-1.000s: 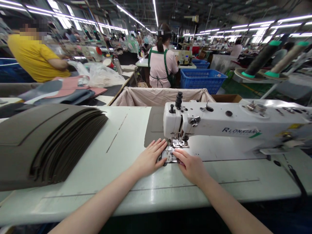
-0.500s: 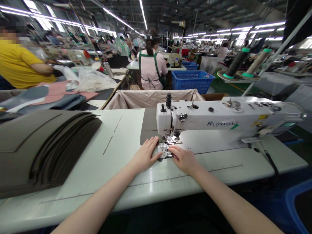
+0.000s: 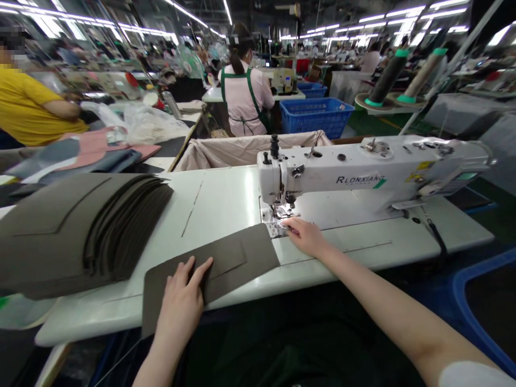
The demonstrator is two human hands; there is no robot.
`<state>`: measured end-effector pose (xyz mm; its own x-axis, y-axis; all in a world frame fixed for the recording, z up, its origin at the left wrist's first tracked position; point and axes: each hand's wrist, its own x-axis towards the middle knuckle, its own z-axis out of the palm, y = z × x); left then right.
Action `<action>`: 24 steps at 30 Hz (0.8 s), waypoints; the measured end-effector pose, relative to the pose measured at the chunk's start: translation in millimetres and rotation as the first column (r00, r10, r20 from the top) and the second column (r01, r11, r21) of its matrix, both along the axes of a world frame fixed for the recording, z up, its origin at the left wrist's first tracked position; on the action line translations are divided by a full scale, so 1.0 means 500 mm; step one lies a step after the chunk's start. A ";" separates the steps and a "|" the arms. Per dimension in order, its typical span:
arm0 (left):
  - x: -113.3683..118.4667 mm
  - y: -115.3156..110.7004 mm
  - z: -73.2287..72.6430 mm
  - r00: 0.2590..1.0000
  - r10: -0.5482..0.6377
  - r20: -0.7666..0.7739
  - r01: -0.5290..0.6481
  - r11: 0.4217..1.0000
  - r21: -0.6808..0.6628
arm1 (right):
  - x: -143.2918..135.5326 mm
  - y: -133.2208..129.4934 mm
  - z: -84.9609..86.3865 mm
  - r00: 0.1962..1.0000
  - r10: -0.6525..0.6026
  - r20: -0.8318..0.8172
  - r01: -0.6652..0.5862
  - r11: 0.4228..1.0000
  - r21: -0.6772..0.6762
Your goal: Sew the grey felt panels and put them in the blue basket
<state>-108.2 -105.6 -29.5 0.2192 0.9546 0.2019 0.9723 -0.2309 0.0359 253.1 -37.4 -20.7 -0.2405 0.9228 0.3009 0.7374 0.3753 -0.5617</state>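
Note:
A dark grey-brown fabric panel (image 3: 242, 266) with a stitched-on patch lies slantwise at the table's front edge, its left end hanging over. My left hand (image 3: 183, 293) rests on that panel with the fingers spread. My right hand (image 3: 308, 236) is at the needle plate of the white sewing machine (image 3: 346, 164), just in front of the presser foot. Its fingers are closed together; what is between them, if anything, is too small to make out. Left of the machine, a thick stack of similar panels (image 3: 52, 236) covers the table (image 3: 217, 199).
Thread cones (image 3: 387, 78) stand on a holder behind the machine. A cloth-lined bin (image 3: 226, 153) and a blue basket (image 3: 316, 117) are beyond the table. Another blue container (image 3: 463, 301) is at lower right. Two co-workers sit ahead and to the left.
The panel has come out from under the presser foot area toward the left front edge, with my left hand on it. My right hand stays by the needle plate. The view has shifted slightly.

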 end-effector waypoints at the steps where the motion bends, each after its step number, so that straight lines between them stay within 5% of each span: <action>1: 0.008 -0.013 -0.004 0.998 -0.048 0.041 0.048 0.999 -0.006 | 0.001 0.003 0.002 1.000 -0.006 -0.024 0.006 1.000 -0.008; 6: 0.093 -0.009 -0.007 0.964 -0.224 0.141 0.228 0.974 -0.014 | 0.030 -0.035 0.044 0.990 -0.060 -0.131 0.056 0.998 -0.038; 11: 0.152 0.004 0.003 0.950 -0.245 0.195 0.250 0.968 0.001 | 0.078 -0.228 0.092 0.946 -0.202 -0.254 0.137 0.958 -0.254; 14: 0.173 -0.005 0.014 0.938 -0.271 0.218 0.277 0.961 0.006 | 0.068 -0.358 0.061 0.945 -0.151 -0.290 -0.011 0.872 -0.490; 17: 0.188 -0.014 0.022 0.942 -0.307 0.134 0.314 0.949 -0.027 | 0.032 -0.428 -0.012 0.923 -0.224 -0.313 -0.022 0.781 -0.624; 20: 0.194 -0.015 0.023 0.948 -0.310 0.069 0.313 0.949 -0.034 | 0.003 -0.431 -0.072 0.863 -0.382 -0.329 0.116 0.786 -0.607; 24: 0.194 -0.014 0.020 0.951 -0.304 0.049 0.305 0.952 -0.031 | -0.010 -0.400 -0.087 0.830 -0.426 -0.360 0.208 0.835 -0.509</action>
<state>-11.4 -112.7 -19.7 0.4928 0.8508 0.1827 0.8533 -0.5136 0.0902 247.9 -237.4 -64.3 0.1477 0.9779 -0.1481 0.3997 -0.1960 -0.8955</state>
